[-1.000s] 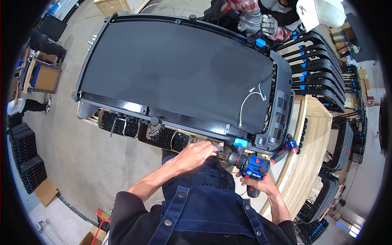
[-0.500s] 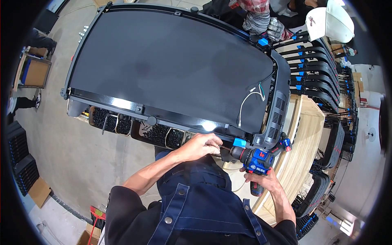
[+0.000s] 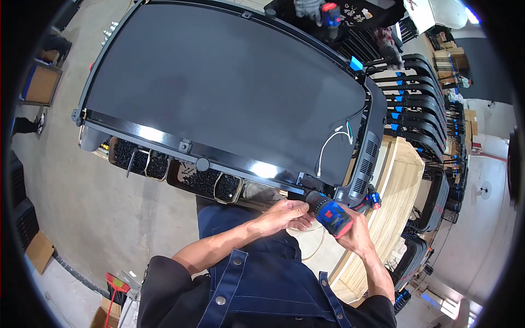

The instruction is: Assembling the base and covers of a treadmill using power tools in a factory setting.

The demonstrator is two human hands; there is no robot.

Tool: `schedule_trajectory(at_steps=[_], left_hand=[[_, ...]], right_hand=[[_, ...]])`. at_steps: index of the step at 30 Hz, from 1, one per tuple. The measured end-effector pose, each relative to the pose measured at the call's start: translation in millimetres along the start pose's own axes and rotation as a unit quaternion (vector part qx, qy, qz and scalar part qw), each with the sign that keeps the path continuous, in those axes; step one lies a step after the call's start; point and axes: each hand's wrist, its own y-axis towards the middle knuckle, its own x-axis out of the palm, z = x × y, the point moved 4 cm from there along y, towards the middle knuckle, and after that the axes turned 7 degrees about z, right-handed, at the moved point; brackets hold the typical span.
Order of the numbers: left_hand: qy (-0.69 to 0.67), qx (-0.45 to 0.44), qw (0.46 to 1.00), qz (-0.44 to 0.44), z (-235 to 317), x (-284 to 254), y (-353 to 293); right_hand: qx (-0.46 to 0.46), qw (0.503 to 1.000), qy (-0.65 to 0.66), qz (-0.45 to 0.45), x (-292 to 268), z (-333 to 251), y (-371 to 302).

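My right hand grips a blue and black cordless drill. The drill's chuck points toward the near right corner of a treadmill deck with a dark belt and black side rails. Close beside the chuck is my left hand, its fingers curled together; what they pinch, if anything, is hidden. The drill's bit tip does not show. A white cable with connectors lies loose on the belt near the vented end cover.
Trays of black screws sit below the near rail. A second drill lies right of the corner, by a wooden crate. Black upright frames are stacked at the right. Across the deck, a co-worker's gloved hand is beside another drill.
My right hand has swung the drill so its chuck points up toward the deck corner. My left hand has moved down and right, close to the chuck. The co-worker's hands have shifted.
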Motion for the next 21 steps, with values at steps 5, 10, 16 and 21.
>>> schedule_trajectory(at_steps=[5, 10, 16, 21], left_hand=[[-0.042, 0.006, 0.999, 0.029, -9.1, -0.8, 11.0], [-0.075, 0.012, 0.997, 0.033, -14.9, -7.0, 16.5], [-0.087, 0.016, 0.995, 0.037, -14.4, -9.3, 18.4], [-0.085, 0.016, 0.995, 0.046, -10.4, -11.0, 20.2]], right_hand=[[-0.015, 0.994, -0.095, -0.044, -2.7, -0.5, 16.5], [-0.009, 0.991, -0.118, -0.069, -2.8, -3.0, 28.2], [-0.037, 0.989, -0.121, -0.069, -3.6, -9.6, 37.2], [-0.018, 0.984, -0.144, -0.101, -5.1, -14.7, 43.1]])
